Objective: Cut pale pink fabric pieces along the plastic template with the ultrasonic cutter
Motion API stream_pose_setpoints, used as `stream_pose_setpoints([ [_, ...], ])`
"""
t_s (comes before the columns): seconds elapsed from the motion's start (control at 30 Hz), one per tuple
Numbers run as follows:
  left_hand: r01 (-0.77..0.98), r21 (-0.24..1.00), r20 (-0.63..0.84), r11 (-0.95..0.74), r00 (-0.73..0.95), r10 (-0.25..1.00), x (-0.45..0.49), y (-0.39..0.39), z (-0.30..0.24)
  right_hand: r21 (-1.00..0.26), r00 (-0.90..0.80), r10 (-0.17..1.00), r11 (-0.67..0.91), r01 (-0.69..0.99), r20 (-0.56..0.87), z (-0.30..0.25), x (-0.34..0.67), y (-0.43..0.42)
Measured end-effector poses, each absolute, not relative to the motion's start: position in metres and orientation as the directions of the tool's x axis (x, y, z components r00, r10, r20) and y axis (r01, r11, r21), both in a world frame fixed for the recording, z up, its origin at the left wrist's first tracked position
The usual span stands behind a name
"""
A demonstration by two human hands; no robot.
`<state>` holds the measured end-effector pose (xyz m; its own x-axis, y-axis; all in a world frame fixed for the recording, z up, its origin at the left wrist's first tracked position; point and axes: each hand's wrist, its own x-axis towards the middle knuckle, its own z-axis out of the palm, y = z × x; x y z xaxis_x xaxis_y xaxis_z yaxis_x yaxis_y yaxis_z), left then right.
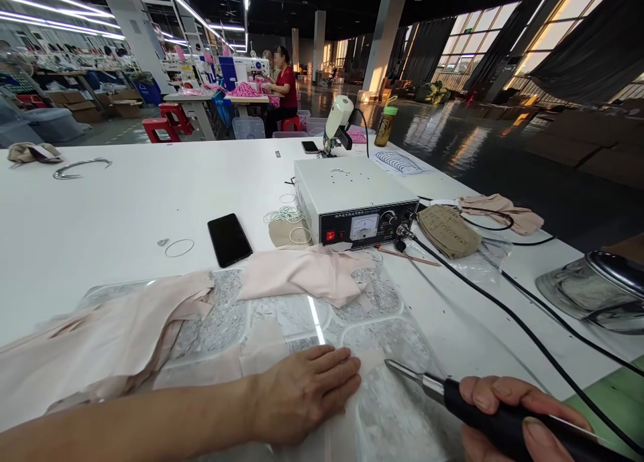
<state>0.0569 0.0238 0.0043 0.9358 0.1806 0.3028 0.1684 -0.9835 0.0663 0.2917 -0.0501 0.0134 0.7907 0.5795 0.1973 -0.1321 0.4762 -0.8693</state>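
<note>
My left hand [314,398] lies flat, palm down, pressing a thin pale pink piece of fabric [264,344] onto a clear patterned mat [392,408]. In my right hand [518,415] is a corded ultrasonic cutter [443,389] with a black handle and a pointed metal tip. That tip sits just right of the fabric's small end, close to the mat; whether it touches cannot be told. A stack of pink fabric pieces [111,334] rests at the left. Another folded pink piece [306,274] lies beyond my left hand.
A white control box [369,220] with a dial stands behind the mat, and black cables [503,301] run along the right. A phone [229,239], a glass jar [594,291] and a bottle [386,125] are on the table. Another person [286,83] sits at a sewing machine farther back.
</note>
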Motion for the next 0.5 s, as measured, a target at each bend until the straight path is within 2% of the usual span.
stream_pose_setpoints([
  [0.13,0.168,0.046,0.286,-0.985,0.942,0.175,0.0565,0.0240,0.0039,-0.869,0.827,0.536,0.477,-0.130,0.171,0.0169,0.2867,-0.0444],
  [0.5,0.170,0.044,0.306,-0.984,0.936,0.175,0.0568,0.0239,0.0016,-0.874,0.800,0.572,0.467,-0.135,0.182,0.0106,0.2851,-0.0425],
])
